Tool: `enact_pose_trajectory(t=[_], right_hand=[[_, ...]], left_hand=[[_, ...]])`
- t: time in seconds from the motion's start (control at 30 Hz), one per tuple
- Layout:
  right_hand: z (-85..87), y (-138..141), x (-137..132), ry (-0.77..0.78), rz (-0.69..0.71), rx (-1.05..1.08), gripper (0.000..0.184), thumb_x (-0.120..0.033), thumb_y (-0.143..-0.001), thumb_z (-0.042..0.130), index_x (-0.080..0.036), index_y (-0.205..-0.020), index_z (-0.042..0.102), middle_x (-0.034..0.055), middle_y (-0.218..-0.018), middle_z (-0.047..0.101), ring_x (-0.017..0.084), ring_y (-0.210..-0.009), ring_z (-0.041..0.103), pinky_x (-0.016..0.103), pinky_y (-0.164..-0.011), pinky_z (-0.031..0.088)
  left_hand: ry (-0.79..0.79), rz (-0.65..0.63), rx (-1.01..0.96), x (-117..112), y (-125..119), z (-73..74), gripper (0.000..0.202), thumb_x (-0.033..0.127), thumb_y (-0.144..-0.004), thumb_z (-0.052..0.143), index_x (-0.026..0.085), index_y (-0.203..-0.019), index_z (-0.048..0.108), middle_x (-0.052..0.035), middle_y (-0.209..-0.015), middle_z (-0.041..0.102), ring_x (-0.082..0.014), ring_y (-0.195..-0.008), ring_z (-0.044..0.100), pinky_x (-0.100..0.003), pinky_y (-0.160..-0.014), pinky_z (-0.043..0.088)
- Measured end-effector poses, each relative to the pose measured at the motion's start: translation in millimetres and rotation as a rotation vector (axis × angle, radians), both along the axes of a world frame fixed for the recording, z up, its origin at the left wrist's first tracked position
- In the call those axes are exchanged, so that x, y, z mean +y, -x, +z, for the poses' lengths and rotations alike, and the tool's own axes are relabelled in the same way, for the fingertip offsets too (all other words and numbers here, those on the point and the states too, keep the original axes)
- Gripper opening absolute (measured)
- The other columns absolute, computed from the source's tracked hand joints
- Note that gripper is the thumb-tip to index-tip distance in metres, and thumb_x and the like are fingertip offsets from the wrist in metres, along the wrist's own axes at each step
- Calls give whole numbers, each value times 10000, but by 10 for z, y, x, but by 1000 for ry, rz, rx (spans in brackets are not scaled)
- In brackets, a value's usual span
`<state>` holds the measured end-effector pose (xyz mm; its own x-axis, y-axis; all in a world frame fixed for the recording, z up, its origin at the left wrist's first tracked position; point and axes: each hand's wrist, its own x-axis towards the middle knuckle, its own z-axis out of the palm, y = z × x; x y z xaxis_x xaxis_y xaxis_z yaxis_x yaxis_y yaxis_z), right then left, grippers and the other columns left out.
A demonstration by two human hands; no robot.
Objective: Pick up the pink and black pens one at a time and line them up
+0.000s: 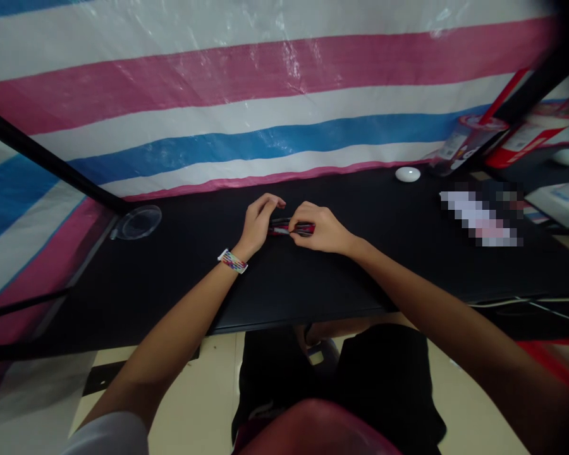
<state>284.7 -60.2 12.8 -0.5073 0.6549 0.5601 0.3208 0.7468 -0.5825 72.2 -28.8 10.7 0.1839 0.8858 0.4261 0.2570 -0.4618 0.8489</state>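
Note:
On the black tabletop, a small bundle of slim dark, red and whitish pen-like things lies crosswise between my hands. What kind they are is too small to make out. My left hand, with a colourful woven band on its wrist, stands at the bundle's left end. Its fingers are loosely curved and apart, seemingly touching that end without a grip. From the right, my right hand reaches over the bundle, thumb and forefinger pinched on one of the slim things. Its curled fingers hide part of the bundle.
A clear round plastic lid lies at the left. Towards the back right are a white rounded object and a plastic cup with a red straw. A blurred-out packet lies nearer. Striped sheeting hangs behind the table.

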Motion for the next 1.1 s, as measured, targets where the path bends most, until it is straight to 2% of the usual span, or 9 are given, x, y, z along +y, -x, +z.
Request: enact_pose_trajectory(t=[0.1, 0.23, 0.4, 0.53, 0.6, 0.67, 0.9, 1.1], right_hand=[[8, -6, 14, 51, -61, 87, 57, -203, -859, 708, -247, -877, 740, 24, -926, 755, 220, -882, 707, 381, -852, 565], [-7, -30, 72, 108, -149, 222, 62, -272, -884, 736, -236, -924, 766, 27, -922, 763, 202, -824, 722, 355, -786, 577], [-6, -124, 178, 205, -214, 286, 137, -332, -882, 778, -224, -961, 809, 29, -865, 770, 183, -714, 666, 350, -693, 530], [17, -228, 278, 401, -285, 379, 172, -371, -893, 736, -225, -844, 810, 22, -746, 724, 166, -643, 610, 335, -631, 491], [16, -265, 319, 480, -280, 441, 190, -382, -890, 719, -229, -836, 817, 9, -655, 664, 155, -594, 567, 317, -573, 452], [3, -283, 344, 531, -253, 497, 173, -385, -863, 748, -230, -862, 825, 6, -651, 666, 146, -573, 553, 311, -552, 445], [-47, -260, 340, 580, -215, 520, 265, -456, -805, 861, -226, -932, 824, 45, -818, 783, 163, -639, 643, 357, -637, 574], [-53, -233, 336, 596, -241, 574, 312, -452, -764, 901, -202, -938, 833, 69, -825, 780, 199, -697, 697, 446, -768, 646]], left_hand=[[7, -96, 13, -36, 13, 43, 376, 507, -1116, 519, 251, -963, 749, -59, -935, 766, -219, -944, 730, -383, -961, 567], [-24, -153, 122, -75, 9, 63, 242, 464, -1028, 702, 240, -965, 769, -54, -972, 791, -229, -958, 730, -378, -948, 569], [-60, -79, 112, -66, -3, 65, 148, 364, -1002, 738, 231, -987, 800, -65, -1033, 833, -240, -1006, 763, -400, -987, 584], [-83, -15, 40, -9, 44, 57, 101, 320, -991, 759, 249, -1038, 815, -68, -1097, 847, -239, -1051, 781, -418, -1018, 600], [-86, 27, 33, 25, 76, 47, 99, 316, -985, 768, 259, -1048, 820, -67, -1119, 851, -241, -1071, 786, -427, -1033, 606], [-85, 54, 33, 53, 103, 35, 101, 316, -977, 776, 263, -1048, 826, -69, -1124, 854, -246, -1080, 789, -439, -1043, 609], [-70, 66, 34, 93, 134, 8, 132, 352, -975, 766, 262, -1031, 845, -65, -1083, 865, -244, -1006, 793, -424, -983, 616], [-42, 58, 46, 131, 143, -56, 181, 406, -987, 742, 247, -983, 828, -40, -888, 832, -212, -822, 753, -359, -804, 582]])
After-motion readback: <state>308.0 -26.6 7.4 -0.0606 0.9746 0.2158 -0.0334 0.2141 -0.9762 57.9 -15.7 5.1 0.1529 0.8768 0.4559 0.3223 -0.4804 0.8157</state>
